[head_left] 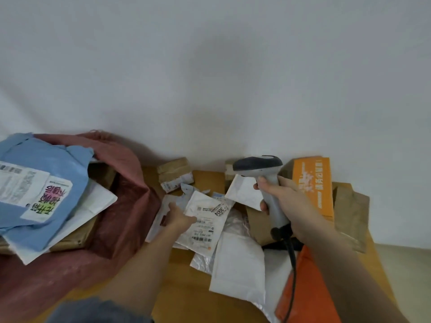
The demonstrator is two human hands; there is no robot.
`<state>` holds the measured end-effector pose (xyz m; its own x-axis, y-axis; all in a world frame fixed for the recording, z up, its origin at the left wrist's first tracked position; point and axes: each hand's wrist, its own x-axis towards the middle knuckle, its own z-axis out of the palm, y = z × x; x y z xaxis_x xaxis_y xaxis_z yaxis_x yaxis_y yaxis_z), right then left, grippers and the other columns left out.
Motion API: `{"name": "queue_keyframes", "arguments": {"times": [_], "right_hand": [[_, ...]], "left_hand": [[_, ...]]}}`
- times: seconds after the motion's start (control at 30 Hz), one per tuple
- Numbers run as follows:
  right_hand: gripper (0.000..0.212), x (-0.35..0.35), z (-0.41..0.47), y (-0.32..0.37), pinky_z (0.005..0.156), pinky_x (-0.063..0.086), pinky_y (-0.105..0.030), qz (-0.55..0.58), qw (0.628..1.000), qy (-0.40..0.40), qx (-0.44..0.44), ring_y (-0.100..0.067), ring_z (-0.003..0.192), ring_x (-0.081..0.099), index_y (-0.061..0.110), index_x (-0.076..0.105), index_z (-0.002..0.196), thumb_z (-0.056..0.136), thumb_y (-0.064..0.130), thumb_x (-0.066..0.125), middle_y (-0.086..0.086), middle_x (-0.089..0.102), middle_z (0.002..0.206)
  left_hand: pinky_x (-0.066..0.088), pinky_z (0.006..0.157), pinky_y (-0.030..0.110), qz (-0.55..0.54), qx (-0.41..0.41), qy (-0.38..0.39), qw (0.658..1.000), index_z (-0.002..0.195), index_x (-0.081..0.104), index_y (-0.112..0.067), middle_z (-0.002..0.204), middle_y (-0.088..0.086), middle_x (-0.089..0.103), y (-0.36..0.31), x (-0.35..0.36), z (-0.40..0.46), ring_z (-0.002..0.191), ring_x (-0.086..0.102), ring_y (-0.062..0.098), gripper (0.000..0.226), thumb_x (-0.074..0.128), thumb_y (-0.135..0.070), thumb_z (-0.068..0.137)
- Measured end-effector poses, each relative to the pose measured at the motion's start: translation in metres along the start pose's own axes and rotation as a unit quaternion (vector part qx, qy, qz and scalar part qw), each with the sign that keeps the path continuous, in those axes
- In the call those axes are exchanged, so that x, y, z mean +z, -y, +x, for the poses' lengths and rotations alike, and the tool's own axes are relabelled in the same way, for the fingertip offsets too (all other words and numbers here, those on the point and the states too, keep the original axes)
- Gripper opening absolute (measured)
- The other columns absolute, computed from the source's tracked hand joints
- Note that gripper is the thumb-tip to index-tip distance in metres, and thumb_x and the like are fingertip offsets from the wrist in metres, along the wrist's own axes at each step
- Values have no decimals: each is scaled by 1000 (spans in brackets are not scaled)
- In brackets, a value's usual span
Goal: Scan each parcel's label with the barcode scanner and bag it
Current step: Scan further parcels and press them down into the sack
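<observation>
The right hand [283,201] gripped the scanner [263,180] above the parcel heap while the left hand [179,217] pinched a white parcel [205,220] lying label-up on the table [186,276]; its crumpled label risked a misread, and neighbouring barcodes a wrong scan.

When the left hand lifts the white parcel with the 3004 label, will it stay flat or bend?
The white parcel looks like a thin, creased plastic mailer, so it will probably droop. It seems flat, so likely light. The left hand holds only one edge, and the film may be slippery.
</observation>
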<state>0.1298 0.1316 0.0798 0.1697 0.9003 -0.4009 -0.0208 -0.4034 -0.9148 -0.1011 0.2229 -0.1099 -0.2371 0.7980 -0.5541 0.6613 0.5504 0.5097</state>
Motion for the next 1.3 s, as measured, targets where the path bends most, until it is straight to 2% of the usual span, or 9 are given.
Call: {"name": "queue_keyframes", "arguments": {"times": [0.2,0.4,0.47,0.57,0.67,0.87,1.0,1.13,1.3], "right_hand": [[23,5,13,-21,51,44,-22,-20,998,-36,41,-13,55,54,10,65,98,96,31,57,-5,57,67],[24,8,12,-27,59,44,-29,-32,997,-48,56,-15,55,54,11,64,99,96,34,58,-5,57,61],[25,9,7,-23,58,44,-29,-37,997,-44,49,-15,56,55,10,64,100,96,34,57,-5,58,63],[24,12,-1,-12,51,46,-22,-37,999,-29,27,-12,52,55,10,65,100,96,32,58,-5,61,72],[22,16,-12,-3,57,47,-28,-29,1000,-5,0,-14,54,55,11,64,103,95,31,59,-11,64,89],[22,5,-51,10,63,46,-34,-23,998,46,-31,-15,55,56,13,65,99,94,34,60,-11,65,85],[25,-10,-80,18,60,45,-31,-15,994,87,-58,-15,57,55,12,65,102,94,35,60,-8,62,83],[34,-21,-109,24,63,45,-31,-17,989,126,-74,-17,62,57,13,65,104,91,44,62,-9,62,78],[25,-24,-143,31,61,43,-29,-63,977,162,-121,-14,58,55,14,64,103,95,38,58,-8,57,67]], "left_hand": [[30,111,51,90,-9,29,996,149,5,-16,151,14,23,20,25,21,140,26,36,125,89,-45,60],[30,108,52,91,-43,6,995,146,10,-18,149,14,19,21,29,19,135,33,37,118,91,-32,61],[40,104,48,38,-44,15,998,144,18,-12,146,15,32,20,24,19,131,41,34,106,88,-24,66],[53,91,40,-52,-31,40,997,123,52,-3,124,15,60,13,10,9,112,59,31,53,78,-11,78],[54,85,38,-150,-33,70,986,116,61,-4,115,14,65,7,-6,-11,104,63,32,28,65,-7,88],[51,87,41,-337,-17,85,938,109,60,-5,107,9,66,-6,-37,-69,96,62,28,13,53,-5,97],[51,88,49,-438,42,48,897,124,57,0,122,17,64,-13,-62,-108,102,64,35,27,49,-2,98],[49,94,58,-473,120,-3,873,124,56,-2,123,15,64,-14,-94,-150,108,64,36,26,48,-6,99],[52,93,51,-460,188,-77,864,115,60,-7,119,11,67,-13,-125,-190,107,65,31,19,51,-9,99]]}}
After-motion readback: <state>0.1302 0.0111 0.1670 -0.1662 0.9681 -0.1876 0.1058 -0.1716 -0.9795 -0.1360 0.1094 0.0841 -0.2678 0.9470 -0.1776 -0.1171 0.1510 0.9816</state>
